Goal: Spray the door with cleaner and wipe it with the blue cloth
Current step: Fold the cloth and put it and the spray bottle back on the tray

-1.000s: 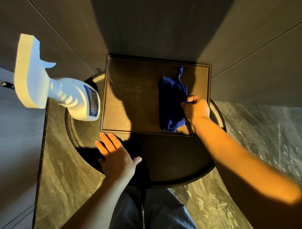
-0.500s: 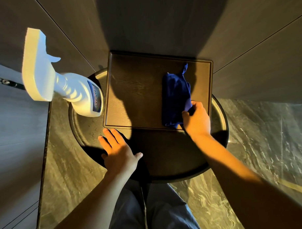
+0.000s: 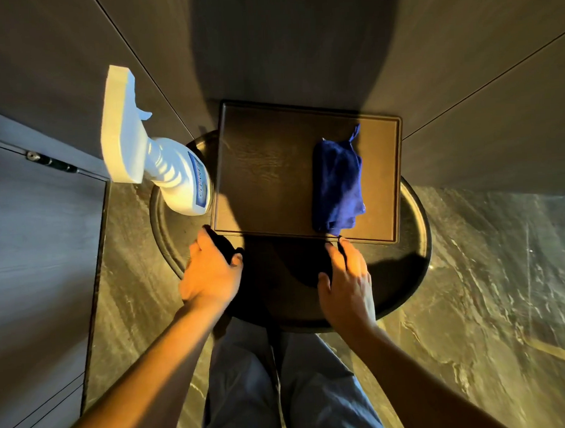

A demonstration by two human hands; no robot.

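Note:
A folded blue cloth (image 3: 336, 183) lies on the right side of a dark rectangular tray (image 3: 267, 172). The tray rests on a round dark table (image 3: 411, 257). A white spray bottle (image 3: 151, 154) with a blue label stands on the table's left edge, beside the tray. My right hand (image 3: 347, 278) hovers over the table just below the cloth, fingers spread, holding nothing. My left hand (image 3: 209, 270) rests flat near the tray's front left corner, empty too. A grey door (image 3: 36, 254) with a hinge is at the left.
Dark wall panels (image 3: 300, 37) rise behind the table. Marbled stone floor (image 3: 501, 286) surrounds the table. My legs in grey trousers (image 3: 281, 390) stand right against the table's near edge.
My right hand has let go of the blue cloth and drawn back toward me. The cloth stays on the tray. My left hand has barely shifted.

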